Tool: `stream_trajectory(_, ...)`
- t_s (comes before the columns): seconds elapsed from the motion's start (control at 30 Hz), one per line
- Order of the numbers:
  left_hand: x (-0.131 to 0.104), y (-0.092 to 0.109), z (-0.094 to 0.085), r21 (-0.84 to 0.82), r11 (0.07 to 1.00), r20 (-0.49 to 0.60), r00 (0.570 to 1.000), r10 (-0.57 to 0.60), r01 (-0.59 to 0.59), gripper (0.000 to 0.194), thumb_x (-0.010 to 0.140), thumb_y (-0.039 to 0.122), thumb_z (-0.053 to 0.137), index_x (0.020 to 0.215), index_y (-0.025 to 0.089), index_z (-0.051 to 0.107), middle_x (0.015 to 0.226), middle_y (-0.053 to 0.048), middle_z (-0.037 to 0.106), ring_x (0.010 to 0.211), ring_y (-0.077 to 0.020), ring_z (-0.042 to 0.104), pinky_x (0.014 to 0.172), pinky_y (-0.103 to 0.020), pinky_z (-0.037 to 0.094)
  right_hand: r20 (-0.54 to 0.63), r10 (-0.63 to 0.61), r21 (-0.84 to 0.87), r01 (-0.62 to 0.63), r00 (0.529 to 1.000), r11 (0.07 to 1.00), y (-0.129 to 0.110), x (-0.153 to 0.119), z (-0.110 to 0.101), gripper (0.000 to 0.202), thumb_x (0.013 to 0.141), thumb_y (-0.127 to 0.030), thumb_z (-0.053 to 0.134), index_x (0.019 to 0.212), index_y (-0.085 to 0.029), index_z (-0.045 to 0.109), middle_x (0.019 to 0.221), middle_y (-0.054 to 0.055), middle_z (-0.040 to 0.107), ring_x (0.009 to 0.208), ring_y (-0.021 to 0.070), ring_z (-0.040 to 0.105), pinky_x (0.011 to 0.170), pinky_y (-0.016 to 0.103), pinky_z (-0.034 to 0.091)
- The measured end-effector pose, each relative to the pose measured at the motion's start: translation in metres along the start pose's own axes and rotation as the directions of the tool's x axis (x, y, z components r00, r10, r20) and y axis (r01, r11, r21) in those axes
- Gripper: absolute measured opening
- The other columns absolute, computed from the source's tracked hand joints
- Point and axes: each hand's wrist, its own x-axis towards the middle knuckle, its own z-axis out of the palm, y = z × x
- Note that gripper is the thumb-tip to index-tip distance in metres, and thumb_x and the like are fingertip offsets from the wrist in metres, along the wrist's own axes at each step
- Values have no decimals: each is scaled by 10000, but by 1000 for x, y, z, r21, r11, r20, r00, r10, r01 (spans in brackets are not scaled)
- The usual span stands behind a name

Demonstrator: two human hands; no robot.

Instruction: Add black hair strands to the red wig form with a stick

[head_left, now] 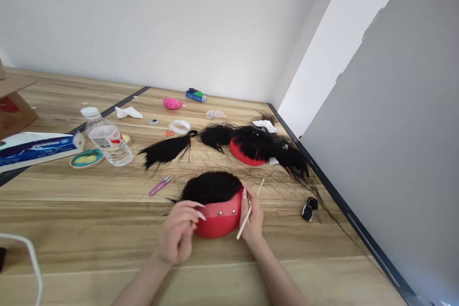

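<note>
A red dome-shaped form [218, 227] with black hair [211, 186] on its top sits in front of me. Small silver pins [220, 213] stud a lighter red band across its near side. My right hand [252, 215] rests against the form's right side and holds a thin wooden stick [247, 220] slantwise. At the form's left edge, my left hand [176, 232] has its fingers curled toward the thumb; whatever is between them is too small to make out. Purple thread snips [160, 185] lie left of the hair.
Behind are a second red form [247, 155] under black hair and a tied hair bundle [168, 149]. A water bottle [109, 136], tissue pack [39, 148] and cardboard box [16, 110] stand left. Keys [309, 209] lie right, near the wall. Pink yarn [172, 103] sits farther back.
</note>
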Motion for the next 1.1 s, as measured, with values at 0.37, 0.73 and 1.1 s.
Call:
stream_trajectory(0.37,0,9,20,-5,1000,131,991,29,-29,202,923,84,377,872,151,561,814,-45,606,994,-232,675,976,-565,520,-24,33,-41,-34,999,999,2,0,-1,341,966,-298,418,1251,-193,574,1288,114,621,1214,241,574,1031,444,461)
stream_trajectory(0.73,4,-3,16,-5,945,-99,940,-326,327,273,960,171,376,756,185,557,770,-26,605,981,-213,661,914,-439,527,-312,-163,105,205,936,973,1,7,-11,367,997,-299,323,1044,-170,663,887,83,732,903,252,692,870,479,514)
stream_trajectory(1.1,6,-9,15,132,960,-87,967,-237,247,258,934,106,387,757,179,561,774,-28,617,957,-190,665,831,-348,534,-275,-123,-11,125,954,992,-16,12,-22,348,993,-323,332,1060,-168,636,954,109,688,883,245,662,800,451,518)
